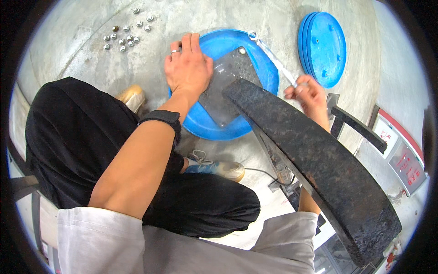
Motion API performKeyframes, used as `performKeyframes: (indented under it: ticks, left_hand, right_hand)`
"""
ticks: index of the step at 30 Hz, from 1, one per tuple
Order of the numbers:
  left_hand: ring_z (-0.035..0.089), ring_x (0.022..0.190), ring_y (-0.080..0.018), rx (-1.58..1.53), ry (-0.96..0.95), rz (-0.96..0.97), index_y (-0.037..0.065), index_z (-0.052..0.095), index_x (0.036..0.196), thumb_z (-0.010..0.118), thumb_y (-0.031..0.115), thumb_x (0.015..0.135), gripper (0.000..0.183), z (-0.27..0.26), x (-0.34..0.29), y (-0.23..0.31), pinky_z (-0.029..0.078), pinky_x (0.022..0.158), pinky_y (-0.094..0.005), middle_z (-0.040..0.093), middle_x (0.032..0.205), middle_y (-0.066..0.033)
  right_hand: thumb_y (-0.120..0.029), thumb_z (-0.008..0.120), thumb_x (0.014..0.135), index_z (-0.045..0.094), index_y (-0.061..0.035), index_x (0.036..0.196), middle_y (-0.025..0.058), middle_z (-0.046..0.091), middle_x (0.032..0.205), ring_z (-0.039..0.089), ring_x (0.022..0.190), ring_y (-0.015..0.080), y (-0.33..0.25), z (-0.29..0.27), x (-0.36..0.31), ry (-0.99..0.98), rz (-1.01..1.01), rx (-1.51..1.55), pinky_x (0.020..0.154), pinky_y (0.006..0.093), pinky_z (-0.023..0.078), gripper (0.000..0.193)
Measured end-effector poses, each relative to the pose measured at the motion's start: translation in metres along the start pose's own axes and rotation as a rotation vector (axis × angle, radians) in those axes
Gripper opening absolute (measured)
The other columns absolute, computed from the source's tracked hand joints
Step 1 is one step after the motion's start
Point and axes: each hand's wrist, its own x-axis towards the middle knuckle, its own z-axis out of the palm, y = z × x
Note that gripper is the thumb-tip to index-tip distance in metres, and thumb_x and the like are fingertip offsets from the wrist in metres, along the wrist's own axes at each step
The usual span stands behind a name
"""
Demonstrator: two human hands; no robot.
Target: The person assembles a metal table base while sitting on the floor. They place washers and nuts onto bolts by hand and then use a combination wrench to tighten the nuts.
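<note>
A blue round plastic base point(210, 132) with a raised rim is in front of me, with a dark metal plate point(235, 68) lying on it. A bolt head point(242, 50) shows at the plate's far corner. My left hand point(189, 64) grips the base's left rim beside the plate, fingers bent and partly hidden. In my right hand point(310, 93), closed and slightly blurred, is a silver wrench point(278, 64). Its ring end hangs over the far right rim of the base. A thick black curved metal beam point(310, 160) rises from the plate toward me and hides part of my right forearm.
Several loose nuts or bolts point(130, 39) lie scattered on the concrete floor at the far left. A stack of blue round bases point(326, 50) is at the far right. A black metal bar point(360, 128) and a red-and-white box point(401, 150) are on the right. My shoe point(219, 170) is near the base.
</note>
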Motion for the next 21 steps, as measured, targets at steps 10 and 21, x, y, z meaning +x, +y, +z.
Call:
performKeyframes:
  ticks: [10,21]
  left_hand:
    - [0.047,0.112,-0.0275,-0.01,0.017,0.013,0.012,0.046,0.122,0.057,0.023,0.075,0.049,-0.002,0.001,0.01,0.044,0.084,-0.0389,0.048,0.124,-0.0035]
    - [0.046,0.112,-0.028,-0.024,0.018,0.018,0.012,0.045,0.122,0.057,0.022,0.075,0.05,-0.002,0.0,0.009,0.045,0.085,-0.0397,0.048,0.124,-0.0042]
  right_hand:
    - [-0.005,0.055,0.09,0.048,-0.0011,0.101,0.0078,0.066,0.085,0.06,0.067,0.0077,0.058,0.006,-0.021,-0.074,0.162,0.272,0.058,0.0199,0.047,0.014]
    - [-0.009,0.059,0.086,0.053,0.0013,0.106,0.0071,0.065,0.084,0.06,0.071,0.0096,0.03,0.041,-0.028,-0.126,0.329,0.221,0.064,0.022,0.047,0.023]
